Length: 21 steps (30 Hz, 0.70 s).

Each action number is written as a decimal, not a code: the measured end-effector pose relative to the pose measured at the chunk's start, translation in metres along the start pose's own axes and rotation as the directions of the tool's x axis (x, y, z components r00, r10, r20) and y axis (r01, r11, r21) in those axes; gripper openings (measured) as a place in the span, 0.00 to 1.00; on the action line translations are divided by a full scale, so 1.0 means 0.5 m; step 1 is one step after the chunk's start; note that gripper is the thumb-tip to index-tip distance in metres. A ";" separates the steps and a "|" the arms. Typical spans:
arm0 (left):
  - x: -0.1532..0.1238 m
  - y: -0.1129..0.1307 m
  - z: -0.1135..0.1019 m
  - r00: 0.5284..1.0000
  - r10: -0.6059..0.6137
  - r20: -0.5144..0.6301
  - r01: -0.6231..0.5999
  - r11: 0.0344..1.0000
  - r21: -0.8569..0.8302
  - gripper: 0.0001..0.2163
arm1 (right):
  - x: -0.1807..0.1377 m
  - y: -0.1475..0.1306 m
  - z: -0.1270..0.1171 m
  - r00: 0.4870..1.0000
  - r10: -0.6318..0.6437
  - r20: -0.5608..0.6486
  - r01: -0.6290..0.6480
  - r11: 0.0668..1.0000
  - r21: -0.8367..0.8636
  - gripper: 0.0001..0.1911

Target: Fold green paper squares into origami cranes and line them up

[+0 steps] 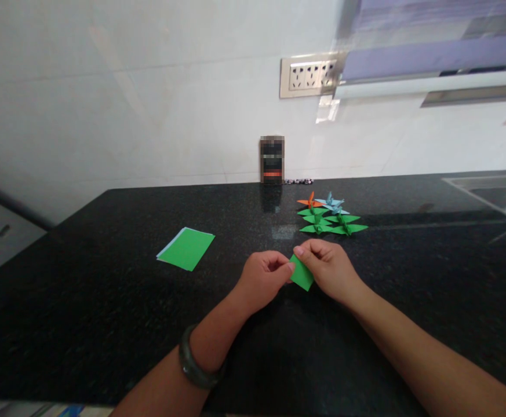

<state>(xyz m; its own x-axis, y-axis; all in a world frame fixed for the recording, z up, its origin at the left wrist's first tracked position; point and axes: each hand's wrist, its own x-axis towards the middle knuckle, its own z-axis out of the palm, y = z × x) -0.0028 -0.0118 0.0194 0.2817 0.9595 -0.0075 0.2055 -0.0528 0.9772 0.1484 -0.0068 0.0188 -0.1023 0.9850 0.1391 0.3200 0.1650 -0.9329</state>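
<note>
Nearest to you, a dark bangle [198, 368] sits on your left wrist, at about 7 o'clock from the work. Both forearms reach in over the black granite counter [83, 324] and meet near its middle.

Your left hand [264, 278] is curled, with thumb and forefinger pressed together on the left edge of a small folded green paper [301, 274]. Your right hand [328, 267] pinches the same piece from the top right, its fingers bunched over the upper corner. The paper is held tilted between the two hands, just above the counter or touching it; you cannot tell which from here. Your fingers hide its upper edge.

At 10 o'clock from the paper, well apart from your hands, a stack of green sheets [186, 248] lies flat, with a pale sheet showing at its left edge. Nothing lies between it and your left hand.

At 1 o'clock, just beyond your right knuckles, a cluster of folded paper cranes [331, 220] rests on the counter: several green ones in front, an orange crane [309, 201] and a light blue crane [333, 203] behind them.

Farther on, at 11 o'clock, a dark box [272, 160] stands upright against the white wall, its face blurred. A beaded string [298, 181] lies just beside it on the right. High at 12 o'clock, a socket strip [308, 75] is set in the wall.
</note>
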 end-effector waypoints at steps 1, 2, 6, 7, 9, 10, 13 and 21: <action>0.000 -0.002 0.001 1.000 0.015 -0.001 -0.015 1.000 -0.002 0.08 | 0.000 -0.003 -0.001 1.000 -0.022 0.022 0.022 0.999 -0.036 0.16; 0.001 -0.003 0.001 0.999 0.033 0.000 -0.033 0.999 -0.003 0.08 | -0.001 -0.005 -0.001 0.999 -0.036 0.039 0.038 0.997 -0.061 0.15; 0.001 -0.009 -0.002 0.997 0.070 -0.011 -0.070 0.998 0.008 0.08 | -0.002 -0.004 0.003 0.997 -0.054 0.056 0.060 0.991 -0.119 0.15; 0.000 -0.010 -0.002 0.997 0.073 -0.023 -0.073 0.997 0.010 0.08 | -0.002 -0.003 0.005 0.996 -0.061 0.058 0.068 0.989 -0.133 0.15; 0.000 -0.011 -0.003 0.996 0.076 -0.049 -0.075 0.997 0.025 0.09 | -0.004 -0.003 0.007 0.994 -0.086 0.069 0.096 0.982 -0.164 0.14; 0.000 -0.012 -0.004 0.995 0.078 -0.062 -0.076 0.997 0.031 0.09 | -0.004 -0.003 0.008 0.992 -0.102 0.076 0.114 0.977 -0.180 0.13; 0.002 -0.010 -0.009 0.994 0.079 -0.081 -0.077 0.997 0.027 0.08 | -0.004 -0.005 0.005 0.985 -0.144 0.095 0.162 0.961 -0.224 0.12; 0.018 -0.003 -0.048 0.921 0.034 -0.388 -0.094 0.986 -0.138 0.08 | 0.013 0.018 -0.014 0.994 -0.108 -0.006 0.104 0.970 -0.220 0.14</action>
<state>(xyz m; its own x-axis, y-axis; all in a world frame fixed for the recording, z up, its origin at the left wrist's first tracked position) -0.0232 0.0038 0.0229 -0.0969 0.9894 0.1081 0.0466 -0.1040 0.9935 0.1571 0.0013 0.0138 -0.1306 0.9617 0.2410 0.5073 0.2736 -0.8172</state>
